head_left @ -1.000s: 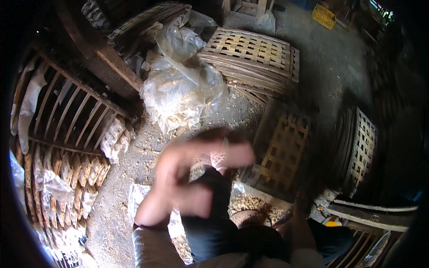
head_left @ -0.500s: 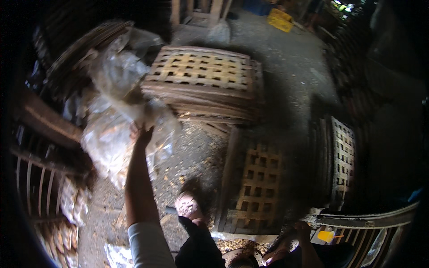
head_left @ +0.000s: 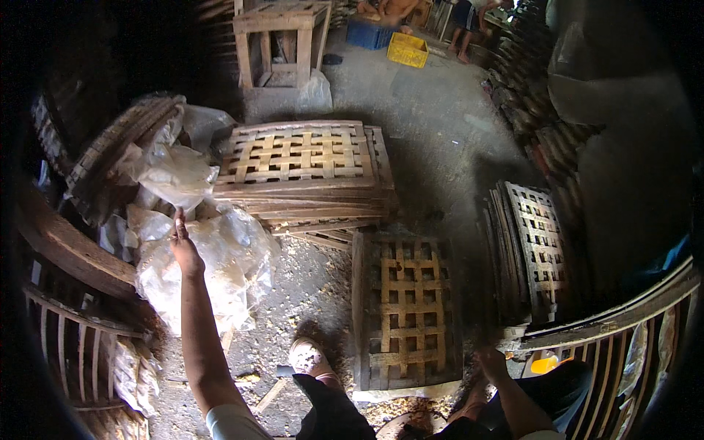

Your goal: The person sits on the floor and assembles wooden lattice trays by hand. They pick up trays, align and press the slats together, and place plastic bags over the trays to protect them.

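My left hand is at the crumpled plastic sheets, left of the woven tray stack; fingers fairly straight, grip unclear. Right hand dim beside the nearer woven tray, hold unreadable. I'd pinch one edge, peel gently.

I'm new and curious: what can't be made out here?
All in the head view:
Right grip: fingers lost in shadow.
Left grip: itself hides whether it touches the plastic sheets.
Person by the blue crate: cut off by top edge.
Woven tray stack: lower faces covered from above.
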Demonstrator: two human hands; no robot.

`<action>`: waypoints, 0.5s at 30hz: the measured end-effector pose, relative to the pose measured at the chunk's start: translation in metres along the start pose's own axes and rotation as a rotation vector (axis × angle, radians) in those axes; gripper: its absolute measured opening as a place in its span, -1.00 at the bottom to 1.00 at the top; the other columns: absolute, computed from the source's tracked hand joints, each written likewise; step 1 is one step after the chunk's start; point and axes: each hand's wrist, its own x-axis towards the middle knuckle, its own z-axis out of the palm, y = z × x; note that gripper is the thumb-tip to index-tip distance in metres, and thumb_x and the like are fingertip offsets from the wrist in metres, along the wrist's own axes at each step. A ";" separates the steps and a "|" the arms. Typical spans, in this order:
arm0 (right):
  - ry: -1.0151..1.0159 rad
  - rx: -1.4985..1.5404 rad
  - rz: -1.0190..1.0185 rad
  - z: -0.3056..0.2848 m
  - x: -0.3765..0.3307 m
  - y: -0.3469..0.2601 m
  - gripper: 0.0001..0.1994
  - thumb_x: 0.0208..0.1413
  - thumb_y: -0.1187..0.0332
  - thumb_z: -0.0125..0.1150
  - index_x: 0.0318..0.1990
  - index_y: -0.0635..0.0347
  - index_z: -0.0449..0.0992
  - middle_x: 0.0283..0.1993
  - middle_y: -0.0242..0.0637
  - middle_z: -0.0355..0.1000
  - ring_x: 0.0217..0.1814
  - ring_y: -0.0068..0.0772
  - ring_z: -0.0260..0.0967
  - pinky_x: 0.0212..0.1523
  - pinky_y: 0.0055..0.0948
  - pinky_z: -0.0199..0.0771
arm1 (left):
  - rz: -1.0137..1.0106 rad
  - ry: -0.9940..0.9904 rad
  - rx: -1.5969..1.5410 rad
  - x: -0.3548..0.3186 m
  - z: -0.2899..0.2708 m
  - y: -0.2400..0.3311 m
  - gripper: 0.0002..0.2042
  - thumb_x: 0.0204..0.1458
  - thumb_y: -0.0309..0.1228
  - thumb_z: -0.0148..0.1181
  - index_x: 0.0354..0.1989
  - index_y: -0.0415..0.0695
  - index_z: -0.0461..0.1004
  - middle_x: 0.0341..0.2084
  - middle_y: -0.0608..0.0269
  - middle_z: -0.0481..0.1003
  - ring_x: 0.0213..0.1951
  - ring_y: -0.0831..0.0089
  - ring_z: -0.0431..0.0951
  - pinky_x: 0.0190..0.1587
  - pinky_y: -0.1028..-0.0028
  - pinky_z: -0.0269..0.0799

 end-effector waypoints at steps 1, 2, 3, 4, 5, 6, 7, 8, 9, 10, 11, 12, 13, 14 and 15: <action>0.055 -0.105 -0.081 0.000 0.001 0.011 -0.69 0.13 0.14 0.11 -0.26 0.26 0.49 -0.35 -0.19 0.51 -0.26 -0.37 0.49 -0.21 -0.38 0.48 | 0.011 -0.009 -0.073 0.000 0.001 0.021 -0.59 0.25 -0.19 -0.15 0.19 -0.11 0.30 0.17 0.21 0.31 0.22 0.37 0.22 0.23 0.30 0.02; 0.112 -0.213 -0.158 -0.002 0.000 0.022 -0.69 0.14 0.14 0.09 -0.26 0.26 0.49 -0.34 -0.18 0.52 -0.26 -0.37 0.49 -0.21 -0.37 0.48 | -0.056 0.000 -0.081 0.006 -0.006 0.030 -0.58 0.25 -0.18 -0.15 0.21 -0.09 0.27 0.17 0.24 0.30 0.22 0.37 0.22 0.23 0.29 0.02; 0.081 -0.152 -0.183 -0.002 0.003 0.024 -0.68 0.14 0.13 0.08 -0.27 0.26 0.49 -0.34 -0.18 0.52 -0.26 -0.36 0.49 -0.20 -0.37 0.47 | -0.078 0.059 -0.147 0.018 -0.026 0.038 -0.59 0.25 -0.18 -0.16 0.20 -0.08 0.28 0.17 0.25 0.30 0.22 0.37 0.22 0.23 0.27 0.01; 0.059 -0.092 -0.198 -0.004 0.004 0.025 -0.67 0.14 0.13 0.07 -0.27 0.27 0.49 -0.35 -0.18 0.52 -0.25 -0.35 0.50 -0.20 -0.36 0.47 | -0.103 0.104 -0.222 0.027 -0.034 0.052 -0.60 0.25 -0.18 -0.17 0.20 -0.07 0.28 0.17 0.26 0.30 0.22 0.37 0.22 0.23 0.25 -0.01; 0.037 -0.034 -0.212 -0.006 0.004 0.026 -0.67 0.15 0.12 0.06 -0.27 0.27 0.49 -0.35 -0.18 0.52 -0.24 -0.34 0.50 -0.20 -0.36 0.47 | 0.007 0.002 -0.270 0.033 -0.043 0.066 -0.60 0.26 -0.19 -0.17 0.19 -0.06 0.29 0.17 0.27 0.30 0.22 0.38 0.22 0.24 0.23 -0.03; 0.061 0.152 -0.187 -0.009 -0.002 0.011 -0.66 0.15 0.12 0.05 -0.27 0.27 0.50 -0.35 -0.17 0.52 -0.24 -0.34 0.50 -0.20 -0.37 0.47 | 0.117 -0.104 -0.314 0.037 -0.048 0.087 -0.61 0.26 -0.20 -0.17 0.19 -0.05 0.29 0.17 0.28 0.30 0.22 0.38 0.22 0.24 0.22 -0.05; 0.077 0.329 -0.152 -0.019 -0.016 -0.014 -0.66 0.15 0.12 0.04 -0.28 0.28 0.50 -0.35 -0.17 0.52 -0.25 -0.33 0.50 -0.19 -0.37 0.47 | 0.127 -0.021 -0.244 0.033 -0.044 0.112 -0.61 0.23 -0.18 -0.10 0.17 -0.05 0.33 0.15 0.29 0.32 0.18 0.39 0.26 0.21 0.24 -0.01; 0.093 0.500 -0.119 -0.030 -0.029 -0.027 -0.65 0.16 0.11 0.04 -0.28 0.28 0.50 -0.35 -0.16 0.52 -0.25 -0.33 0.50 -0.18 -0.38 0.46 | 0.046 0.006 -0.245 0.032 -0.045 0.124 -0.61 0.21 -0.18 -0.08 0.15 -0.05 0.34 0.16 0.31 0.32 0.18 0.40 0.26 0.20 0.26 0.01; 0.081 0.438 -0.131 -0.037 -0.034 -0.026 -0.65 0.16 0.12 0.03 -0.27 0.28 0.50 -0.34 -0.15 0.52 -0.24 -0.32 0.51 -0.17 -0.38 0.46 | -0.029 0.033 -0.247 0.035 -0.048 0.135 -0.61 0.20 -0.18 -0.05 0.14 -0.05 0.36 0.16 0.33 0.32 0.17 0.41 0.26 0.18 0.27 0.02; 0.069 0.379 -0.141 -0.041 -0.037 -0.021 -0.65 0.16 0.12 0.03 -0.25 0.28 0.50 -0.33 -0.15 0.53 -0.23 -0.32 0.51 -0.16 -0.38 0.46 | -0.105 0.058 -0.246 0.040 -0.052 0.143 -0.62 0.18 -0.18 -0.02 0.13 -0.05 0.38 0.16 0.34 0.32 0.17 0.43 0.27 0.17 0.29 0.03; 0.049 0.329 -0.159 -0.040 -0.036 -0.017 -0.65 0.17 0.12 0.03 -0.24 0.28 0.49 -0.32 -0.14 0.53 -0.22 -0.32 0.51 -0.15 -0.39 0.46 | -0.183 0.087 -0.212 0.056 -0.068 0.135 -0.61 0.11 -0.18 0.06 0.09 -0.03 0.42 0.10 0.41 0.38 0.11 0.48 0.31 0.10 0.34 0.07; 0.033 0.312 -0.160 -0.042 -0.038 -0.010 -0.65 0.17 0.12 0.03 -0.23 0.29 0.49 -0.31 -0.14 0.53 -0.21 -0.32 0.51 -0.15 -0.39 0.46 | -0.268 0.110 -0.149 0.061 -0.070 0.129 -0.63 0.07 -0.19 0.09 0.07 0.05 0.43 0.03 0.44 0.43 0.06 0.52 0.34 0.07 0.32 0.09; 0.008 0.305 -0.178 -0.038 -0.035 -0.004 -0.65 0.17 0.13 0.03 -0.23 0.29 0.49 -0.30 -0.14 0.53 -0.20 -0.32 0.51 -0.14 -0.39 0.45 | -0.289 0.168 -0.176 0.074 -0.084 0.112 -0.62 0.04 -0.16 0.11 0.05 0.09 0.44 -0.05 0.43 0.45 0.00 0.51 0.36 0.05 0.31 0.11; -0.013 0.295 -0.193 -0.036 -0.033 0.000 -0.65 0.17 0.13 0.03 -0.22 0.30 0.49 -0.30 -0.14 0.53 -0.19 -0.33 0.51 -0.14 -0.40 0.45 | -0.313 0.223 -0.207 0.085 -0.093 0.103 -0.62 0.01 -0.12 0.12 0.02 0.13 0.44 -0.13 0.43 0.47 -0.07 0.51 0.38 0.02 0.30 0.12; -0.028 0.179 -0.132 -0.055 -0.051 0.006 -0.67 0.17 0.15 0.04 -0.21 0.29 0.49 -0.28 -0.15 0.53 -0.17 -0.32 0.50 -0.13 -0.40 0.45 | -0.467 0.183 -0.120 0.040 -0.043 0.102 -0.52 0.05 -0.11 0.00 0.13 -0.05 0.34 -0.02 0.19 0.43 0.05 0.32 0.34 0.17 0.17 0.00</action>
